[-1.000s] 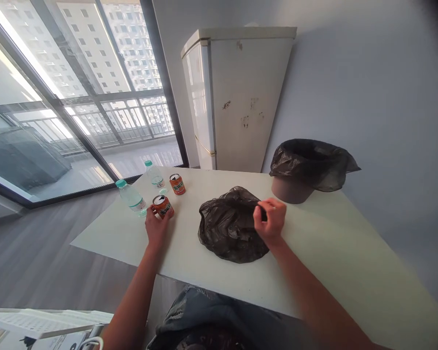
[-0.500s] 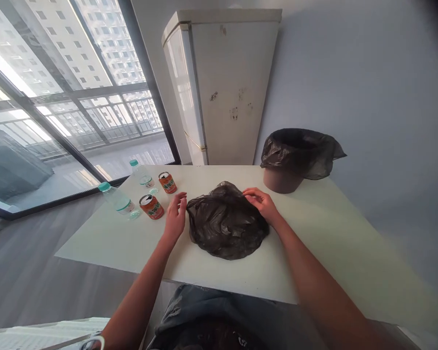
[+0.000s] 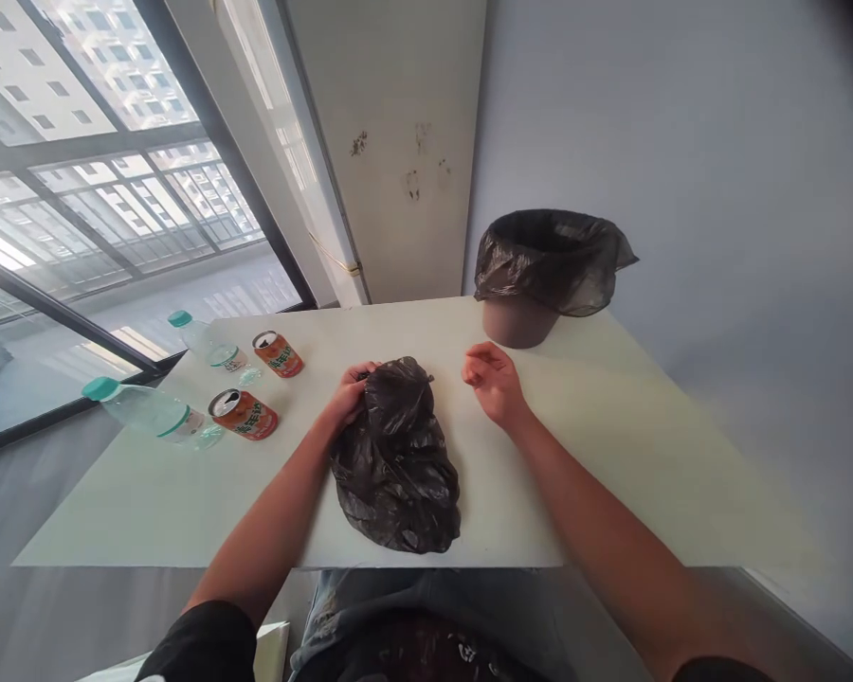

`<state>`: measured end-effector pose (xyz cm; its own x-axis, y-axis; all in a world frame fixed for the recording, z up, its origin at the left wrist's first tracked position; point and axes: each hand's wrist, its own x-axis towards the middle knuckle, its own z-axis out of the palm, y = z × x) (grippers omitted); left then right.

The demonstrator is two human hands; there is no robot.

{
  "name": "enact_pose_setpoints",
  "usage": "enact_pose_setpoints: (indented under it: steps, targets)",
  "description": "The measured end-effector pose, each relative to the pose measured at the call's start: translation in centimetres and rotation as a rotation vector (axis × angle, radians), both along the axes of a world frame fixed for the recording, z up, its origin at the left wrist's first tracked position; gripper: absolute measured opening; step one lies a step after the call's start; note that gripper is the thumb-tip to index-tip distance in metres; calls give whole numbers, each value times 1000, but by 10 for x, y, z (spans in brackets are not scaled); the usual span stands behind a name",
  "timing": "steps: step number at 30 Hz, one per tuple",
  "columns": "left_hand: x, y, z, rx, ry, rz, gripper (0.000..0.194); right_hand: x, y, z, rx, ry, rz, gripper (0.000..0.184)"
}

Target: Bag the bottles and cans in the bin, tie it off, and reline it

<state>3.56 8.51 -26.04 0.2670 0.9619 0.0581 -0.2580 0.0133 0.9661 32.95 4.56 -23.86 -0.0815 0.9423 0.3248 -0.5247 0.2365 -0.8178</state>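
A crumpled black plastic garbage bag (image 3: 398, 474) lies near the table's front edge, its top gathered into a bunch. My left hand (image 3: 348, 396) is closed around the upper left of the bag; part of the fingers is hidden behind the plastic. To the right of the bag, with a gap between, my right hand (image 3: 494, 384) hovers over the table. Its fingers are curled inward and nothing shows in them. Beyond it stands a brownish trash can (image 3: 518, 322), lined with another black bag (image 3: 518, 265) folded over its rim.
Two orange drink cans, a nearer one (image 3: 244, 415) and a farther one (image 3: 279, 354), stand left on the pale table (image 3: 611, 474). Beside them are two clear bottles with green caps, one nearer (image 3: 149, 412) and one farther (image 3: 206, 343). A fridge (image 3: 398, 189) rises behind.
The bag, spread wide between both hands before, is now bunched and narrower under my left hand. My right hand has come off it and its fingers have curled. The view has shifted rightward and down.
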Motion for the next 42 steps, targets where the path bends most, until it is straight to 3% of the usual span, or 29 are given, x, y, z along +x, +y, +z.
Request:
enact_pose_setpoints:
  steps: [2, 6, 10, 16, 20, 26, 30, 34, 37, 40, 42]
  targets:
    - [2, 0, 1, 0, 5, 20, 24, 0, 5, -4, -60, -157, -64, 27]
    - [10, -2, 3, -13, 35, -6, 24, -14, 6, -11, -13, -316, 74, 44]
    - [14, -5, 5, -15, 21, -42, 24, -24, 6, -16, 59, -380, 130, 31]
    - [0, -3, 20, 5, 21, -30, 23, -15, 15, -19, -69, -179, 4, 33]
    - [-24, 4, 35, -55, 38, -29, 45, -3, 25, -25, -183, -45, -87, 44]
    - [-43, 16, 37, 53, 83, 293, 13, 13, 41, -34, -182, 116, -315, 44]
    - [-50, 17, 39, 186, 143, 376, 23, 18, 46, -35, -230, 215, -398, 44]
    - [-64, 7, 60, 326, 137, 334, 50, 19, 46, -33, -241, 208, -369, 43]
    - [-71, -5, 82, 296, 84, 197, 49, 20, 46, -31, -270, 236, -374, 43]
    - [-62, -20, 103, 305, 79, 145, 47, 19, 43, -27, -270, 197, -398, 39]
    - [-45, -34, 118, 373, 46, 153, 49, 14, 35, -20, -180, 37, -352, 33]
